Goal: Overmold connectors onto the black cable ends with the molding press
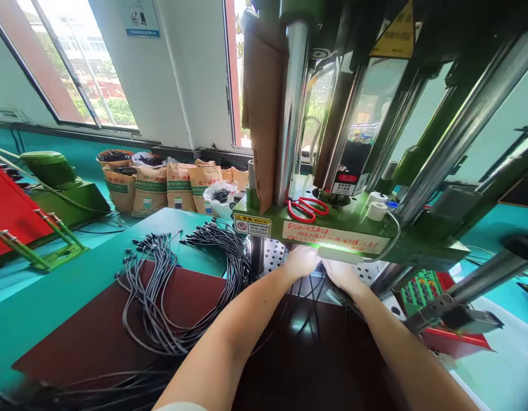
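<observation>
Both of my hands reach in under the green plate [418, 249] of a vertical press. My left hand [303, 261] is curled, its fingertips out of sight, and what it may hold is hidden. Close beside it, my right hand [338, 274] points inward under the light bar, with its fingers mostly covered. Thin black cables [314, 297] hang down between the hands over the front of the metal bed and onto a dark brown board [306, 365]. Near my right wrist a slim metal piece [335, 297] lies at the bed's edge.
Red-handled scissors [307, 209] lie on the press plate. On the left, bundles of black cables [154, 297] cover a red-brown board [75, 342] on the green table [36, 311]. A green button panel [422, 291] stands at right. Filled paper sacks [180, 185] line the wall.
</observation>
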The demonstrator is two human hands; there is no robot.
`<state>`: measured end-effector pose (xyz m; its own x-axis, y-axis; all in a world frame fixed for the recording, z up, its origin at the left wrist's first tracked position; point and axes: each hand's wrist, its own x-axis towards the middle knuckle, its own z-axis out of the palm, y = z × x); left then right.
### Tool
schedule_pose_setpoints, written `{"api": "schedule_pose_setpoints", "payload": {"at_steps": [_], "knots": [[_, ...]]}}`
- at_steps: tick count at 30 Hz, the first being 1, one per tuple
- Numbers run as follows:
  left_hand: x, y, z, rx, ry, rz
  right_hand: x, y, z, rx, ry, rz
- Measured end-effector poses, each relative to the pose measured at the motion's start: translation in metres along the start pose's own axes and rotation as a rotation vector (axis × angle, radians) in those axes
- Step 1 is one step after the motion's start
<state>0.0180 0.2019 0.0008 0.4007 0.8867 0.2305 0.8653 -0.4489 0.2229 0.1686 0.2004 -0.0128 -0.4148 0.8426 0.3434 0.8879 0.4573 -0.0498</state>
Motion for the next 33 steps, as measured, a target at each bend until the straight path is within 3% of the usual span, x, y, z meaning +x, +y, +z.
{"api": "schedule_pose_setpoints", "payload": {"at_steps": [4, 14, 18, 25, 33], "knots": [[-0.005, -0.011, 0.005, 0.000, -0.017, 0.073, -0.005, 0.008, 0.006, -0.003, -0.082, -0.043], [-0.005, -0.015, 0.027, -0.012, 0.033, 0.019, 0.003, 0.008, 0.018, -0.003, -0.187, 0.005], [-0.003, -0.015, 0.026, -0.003, 0.043, 0.014, 0.005, 0.010, 0.014, -0.009, -0.176, 0.030], [-0.009, -0.033, 0.012, -0.032, -0.098, -0.032, -0.011, 0.027, 0.006, -0.033, -0.122, 0.035], [-0.009, -0.032, 0.022, -0.046, -0.056, -0.093, -0.006, 0.025, 0.015, 0.026, -0.098, 0.067]]}}
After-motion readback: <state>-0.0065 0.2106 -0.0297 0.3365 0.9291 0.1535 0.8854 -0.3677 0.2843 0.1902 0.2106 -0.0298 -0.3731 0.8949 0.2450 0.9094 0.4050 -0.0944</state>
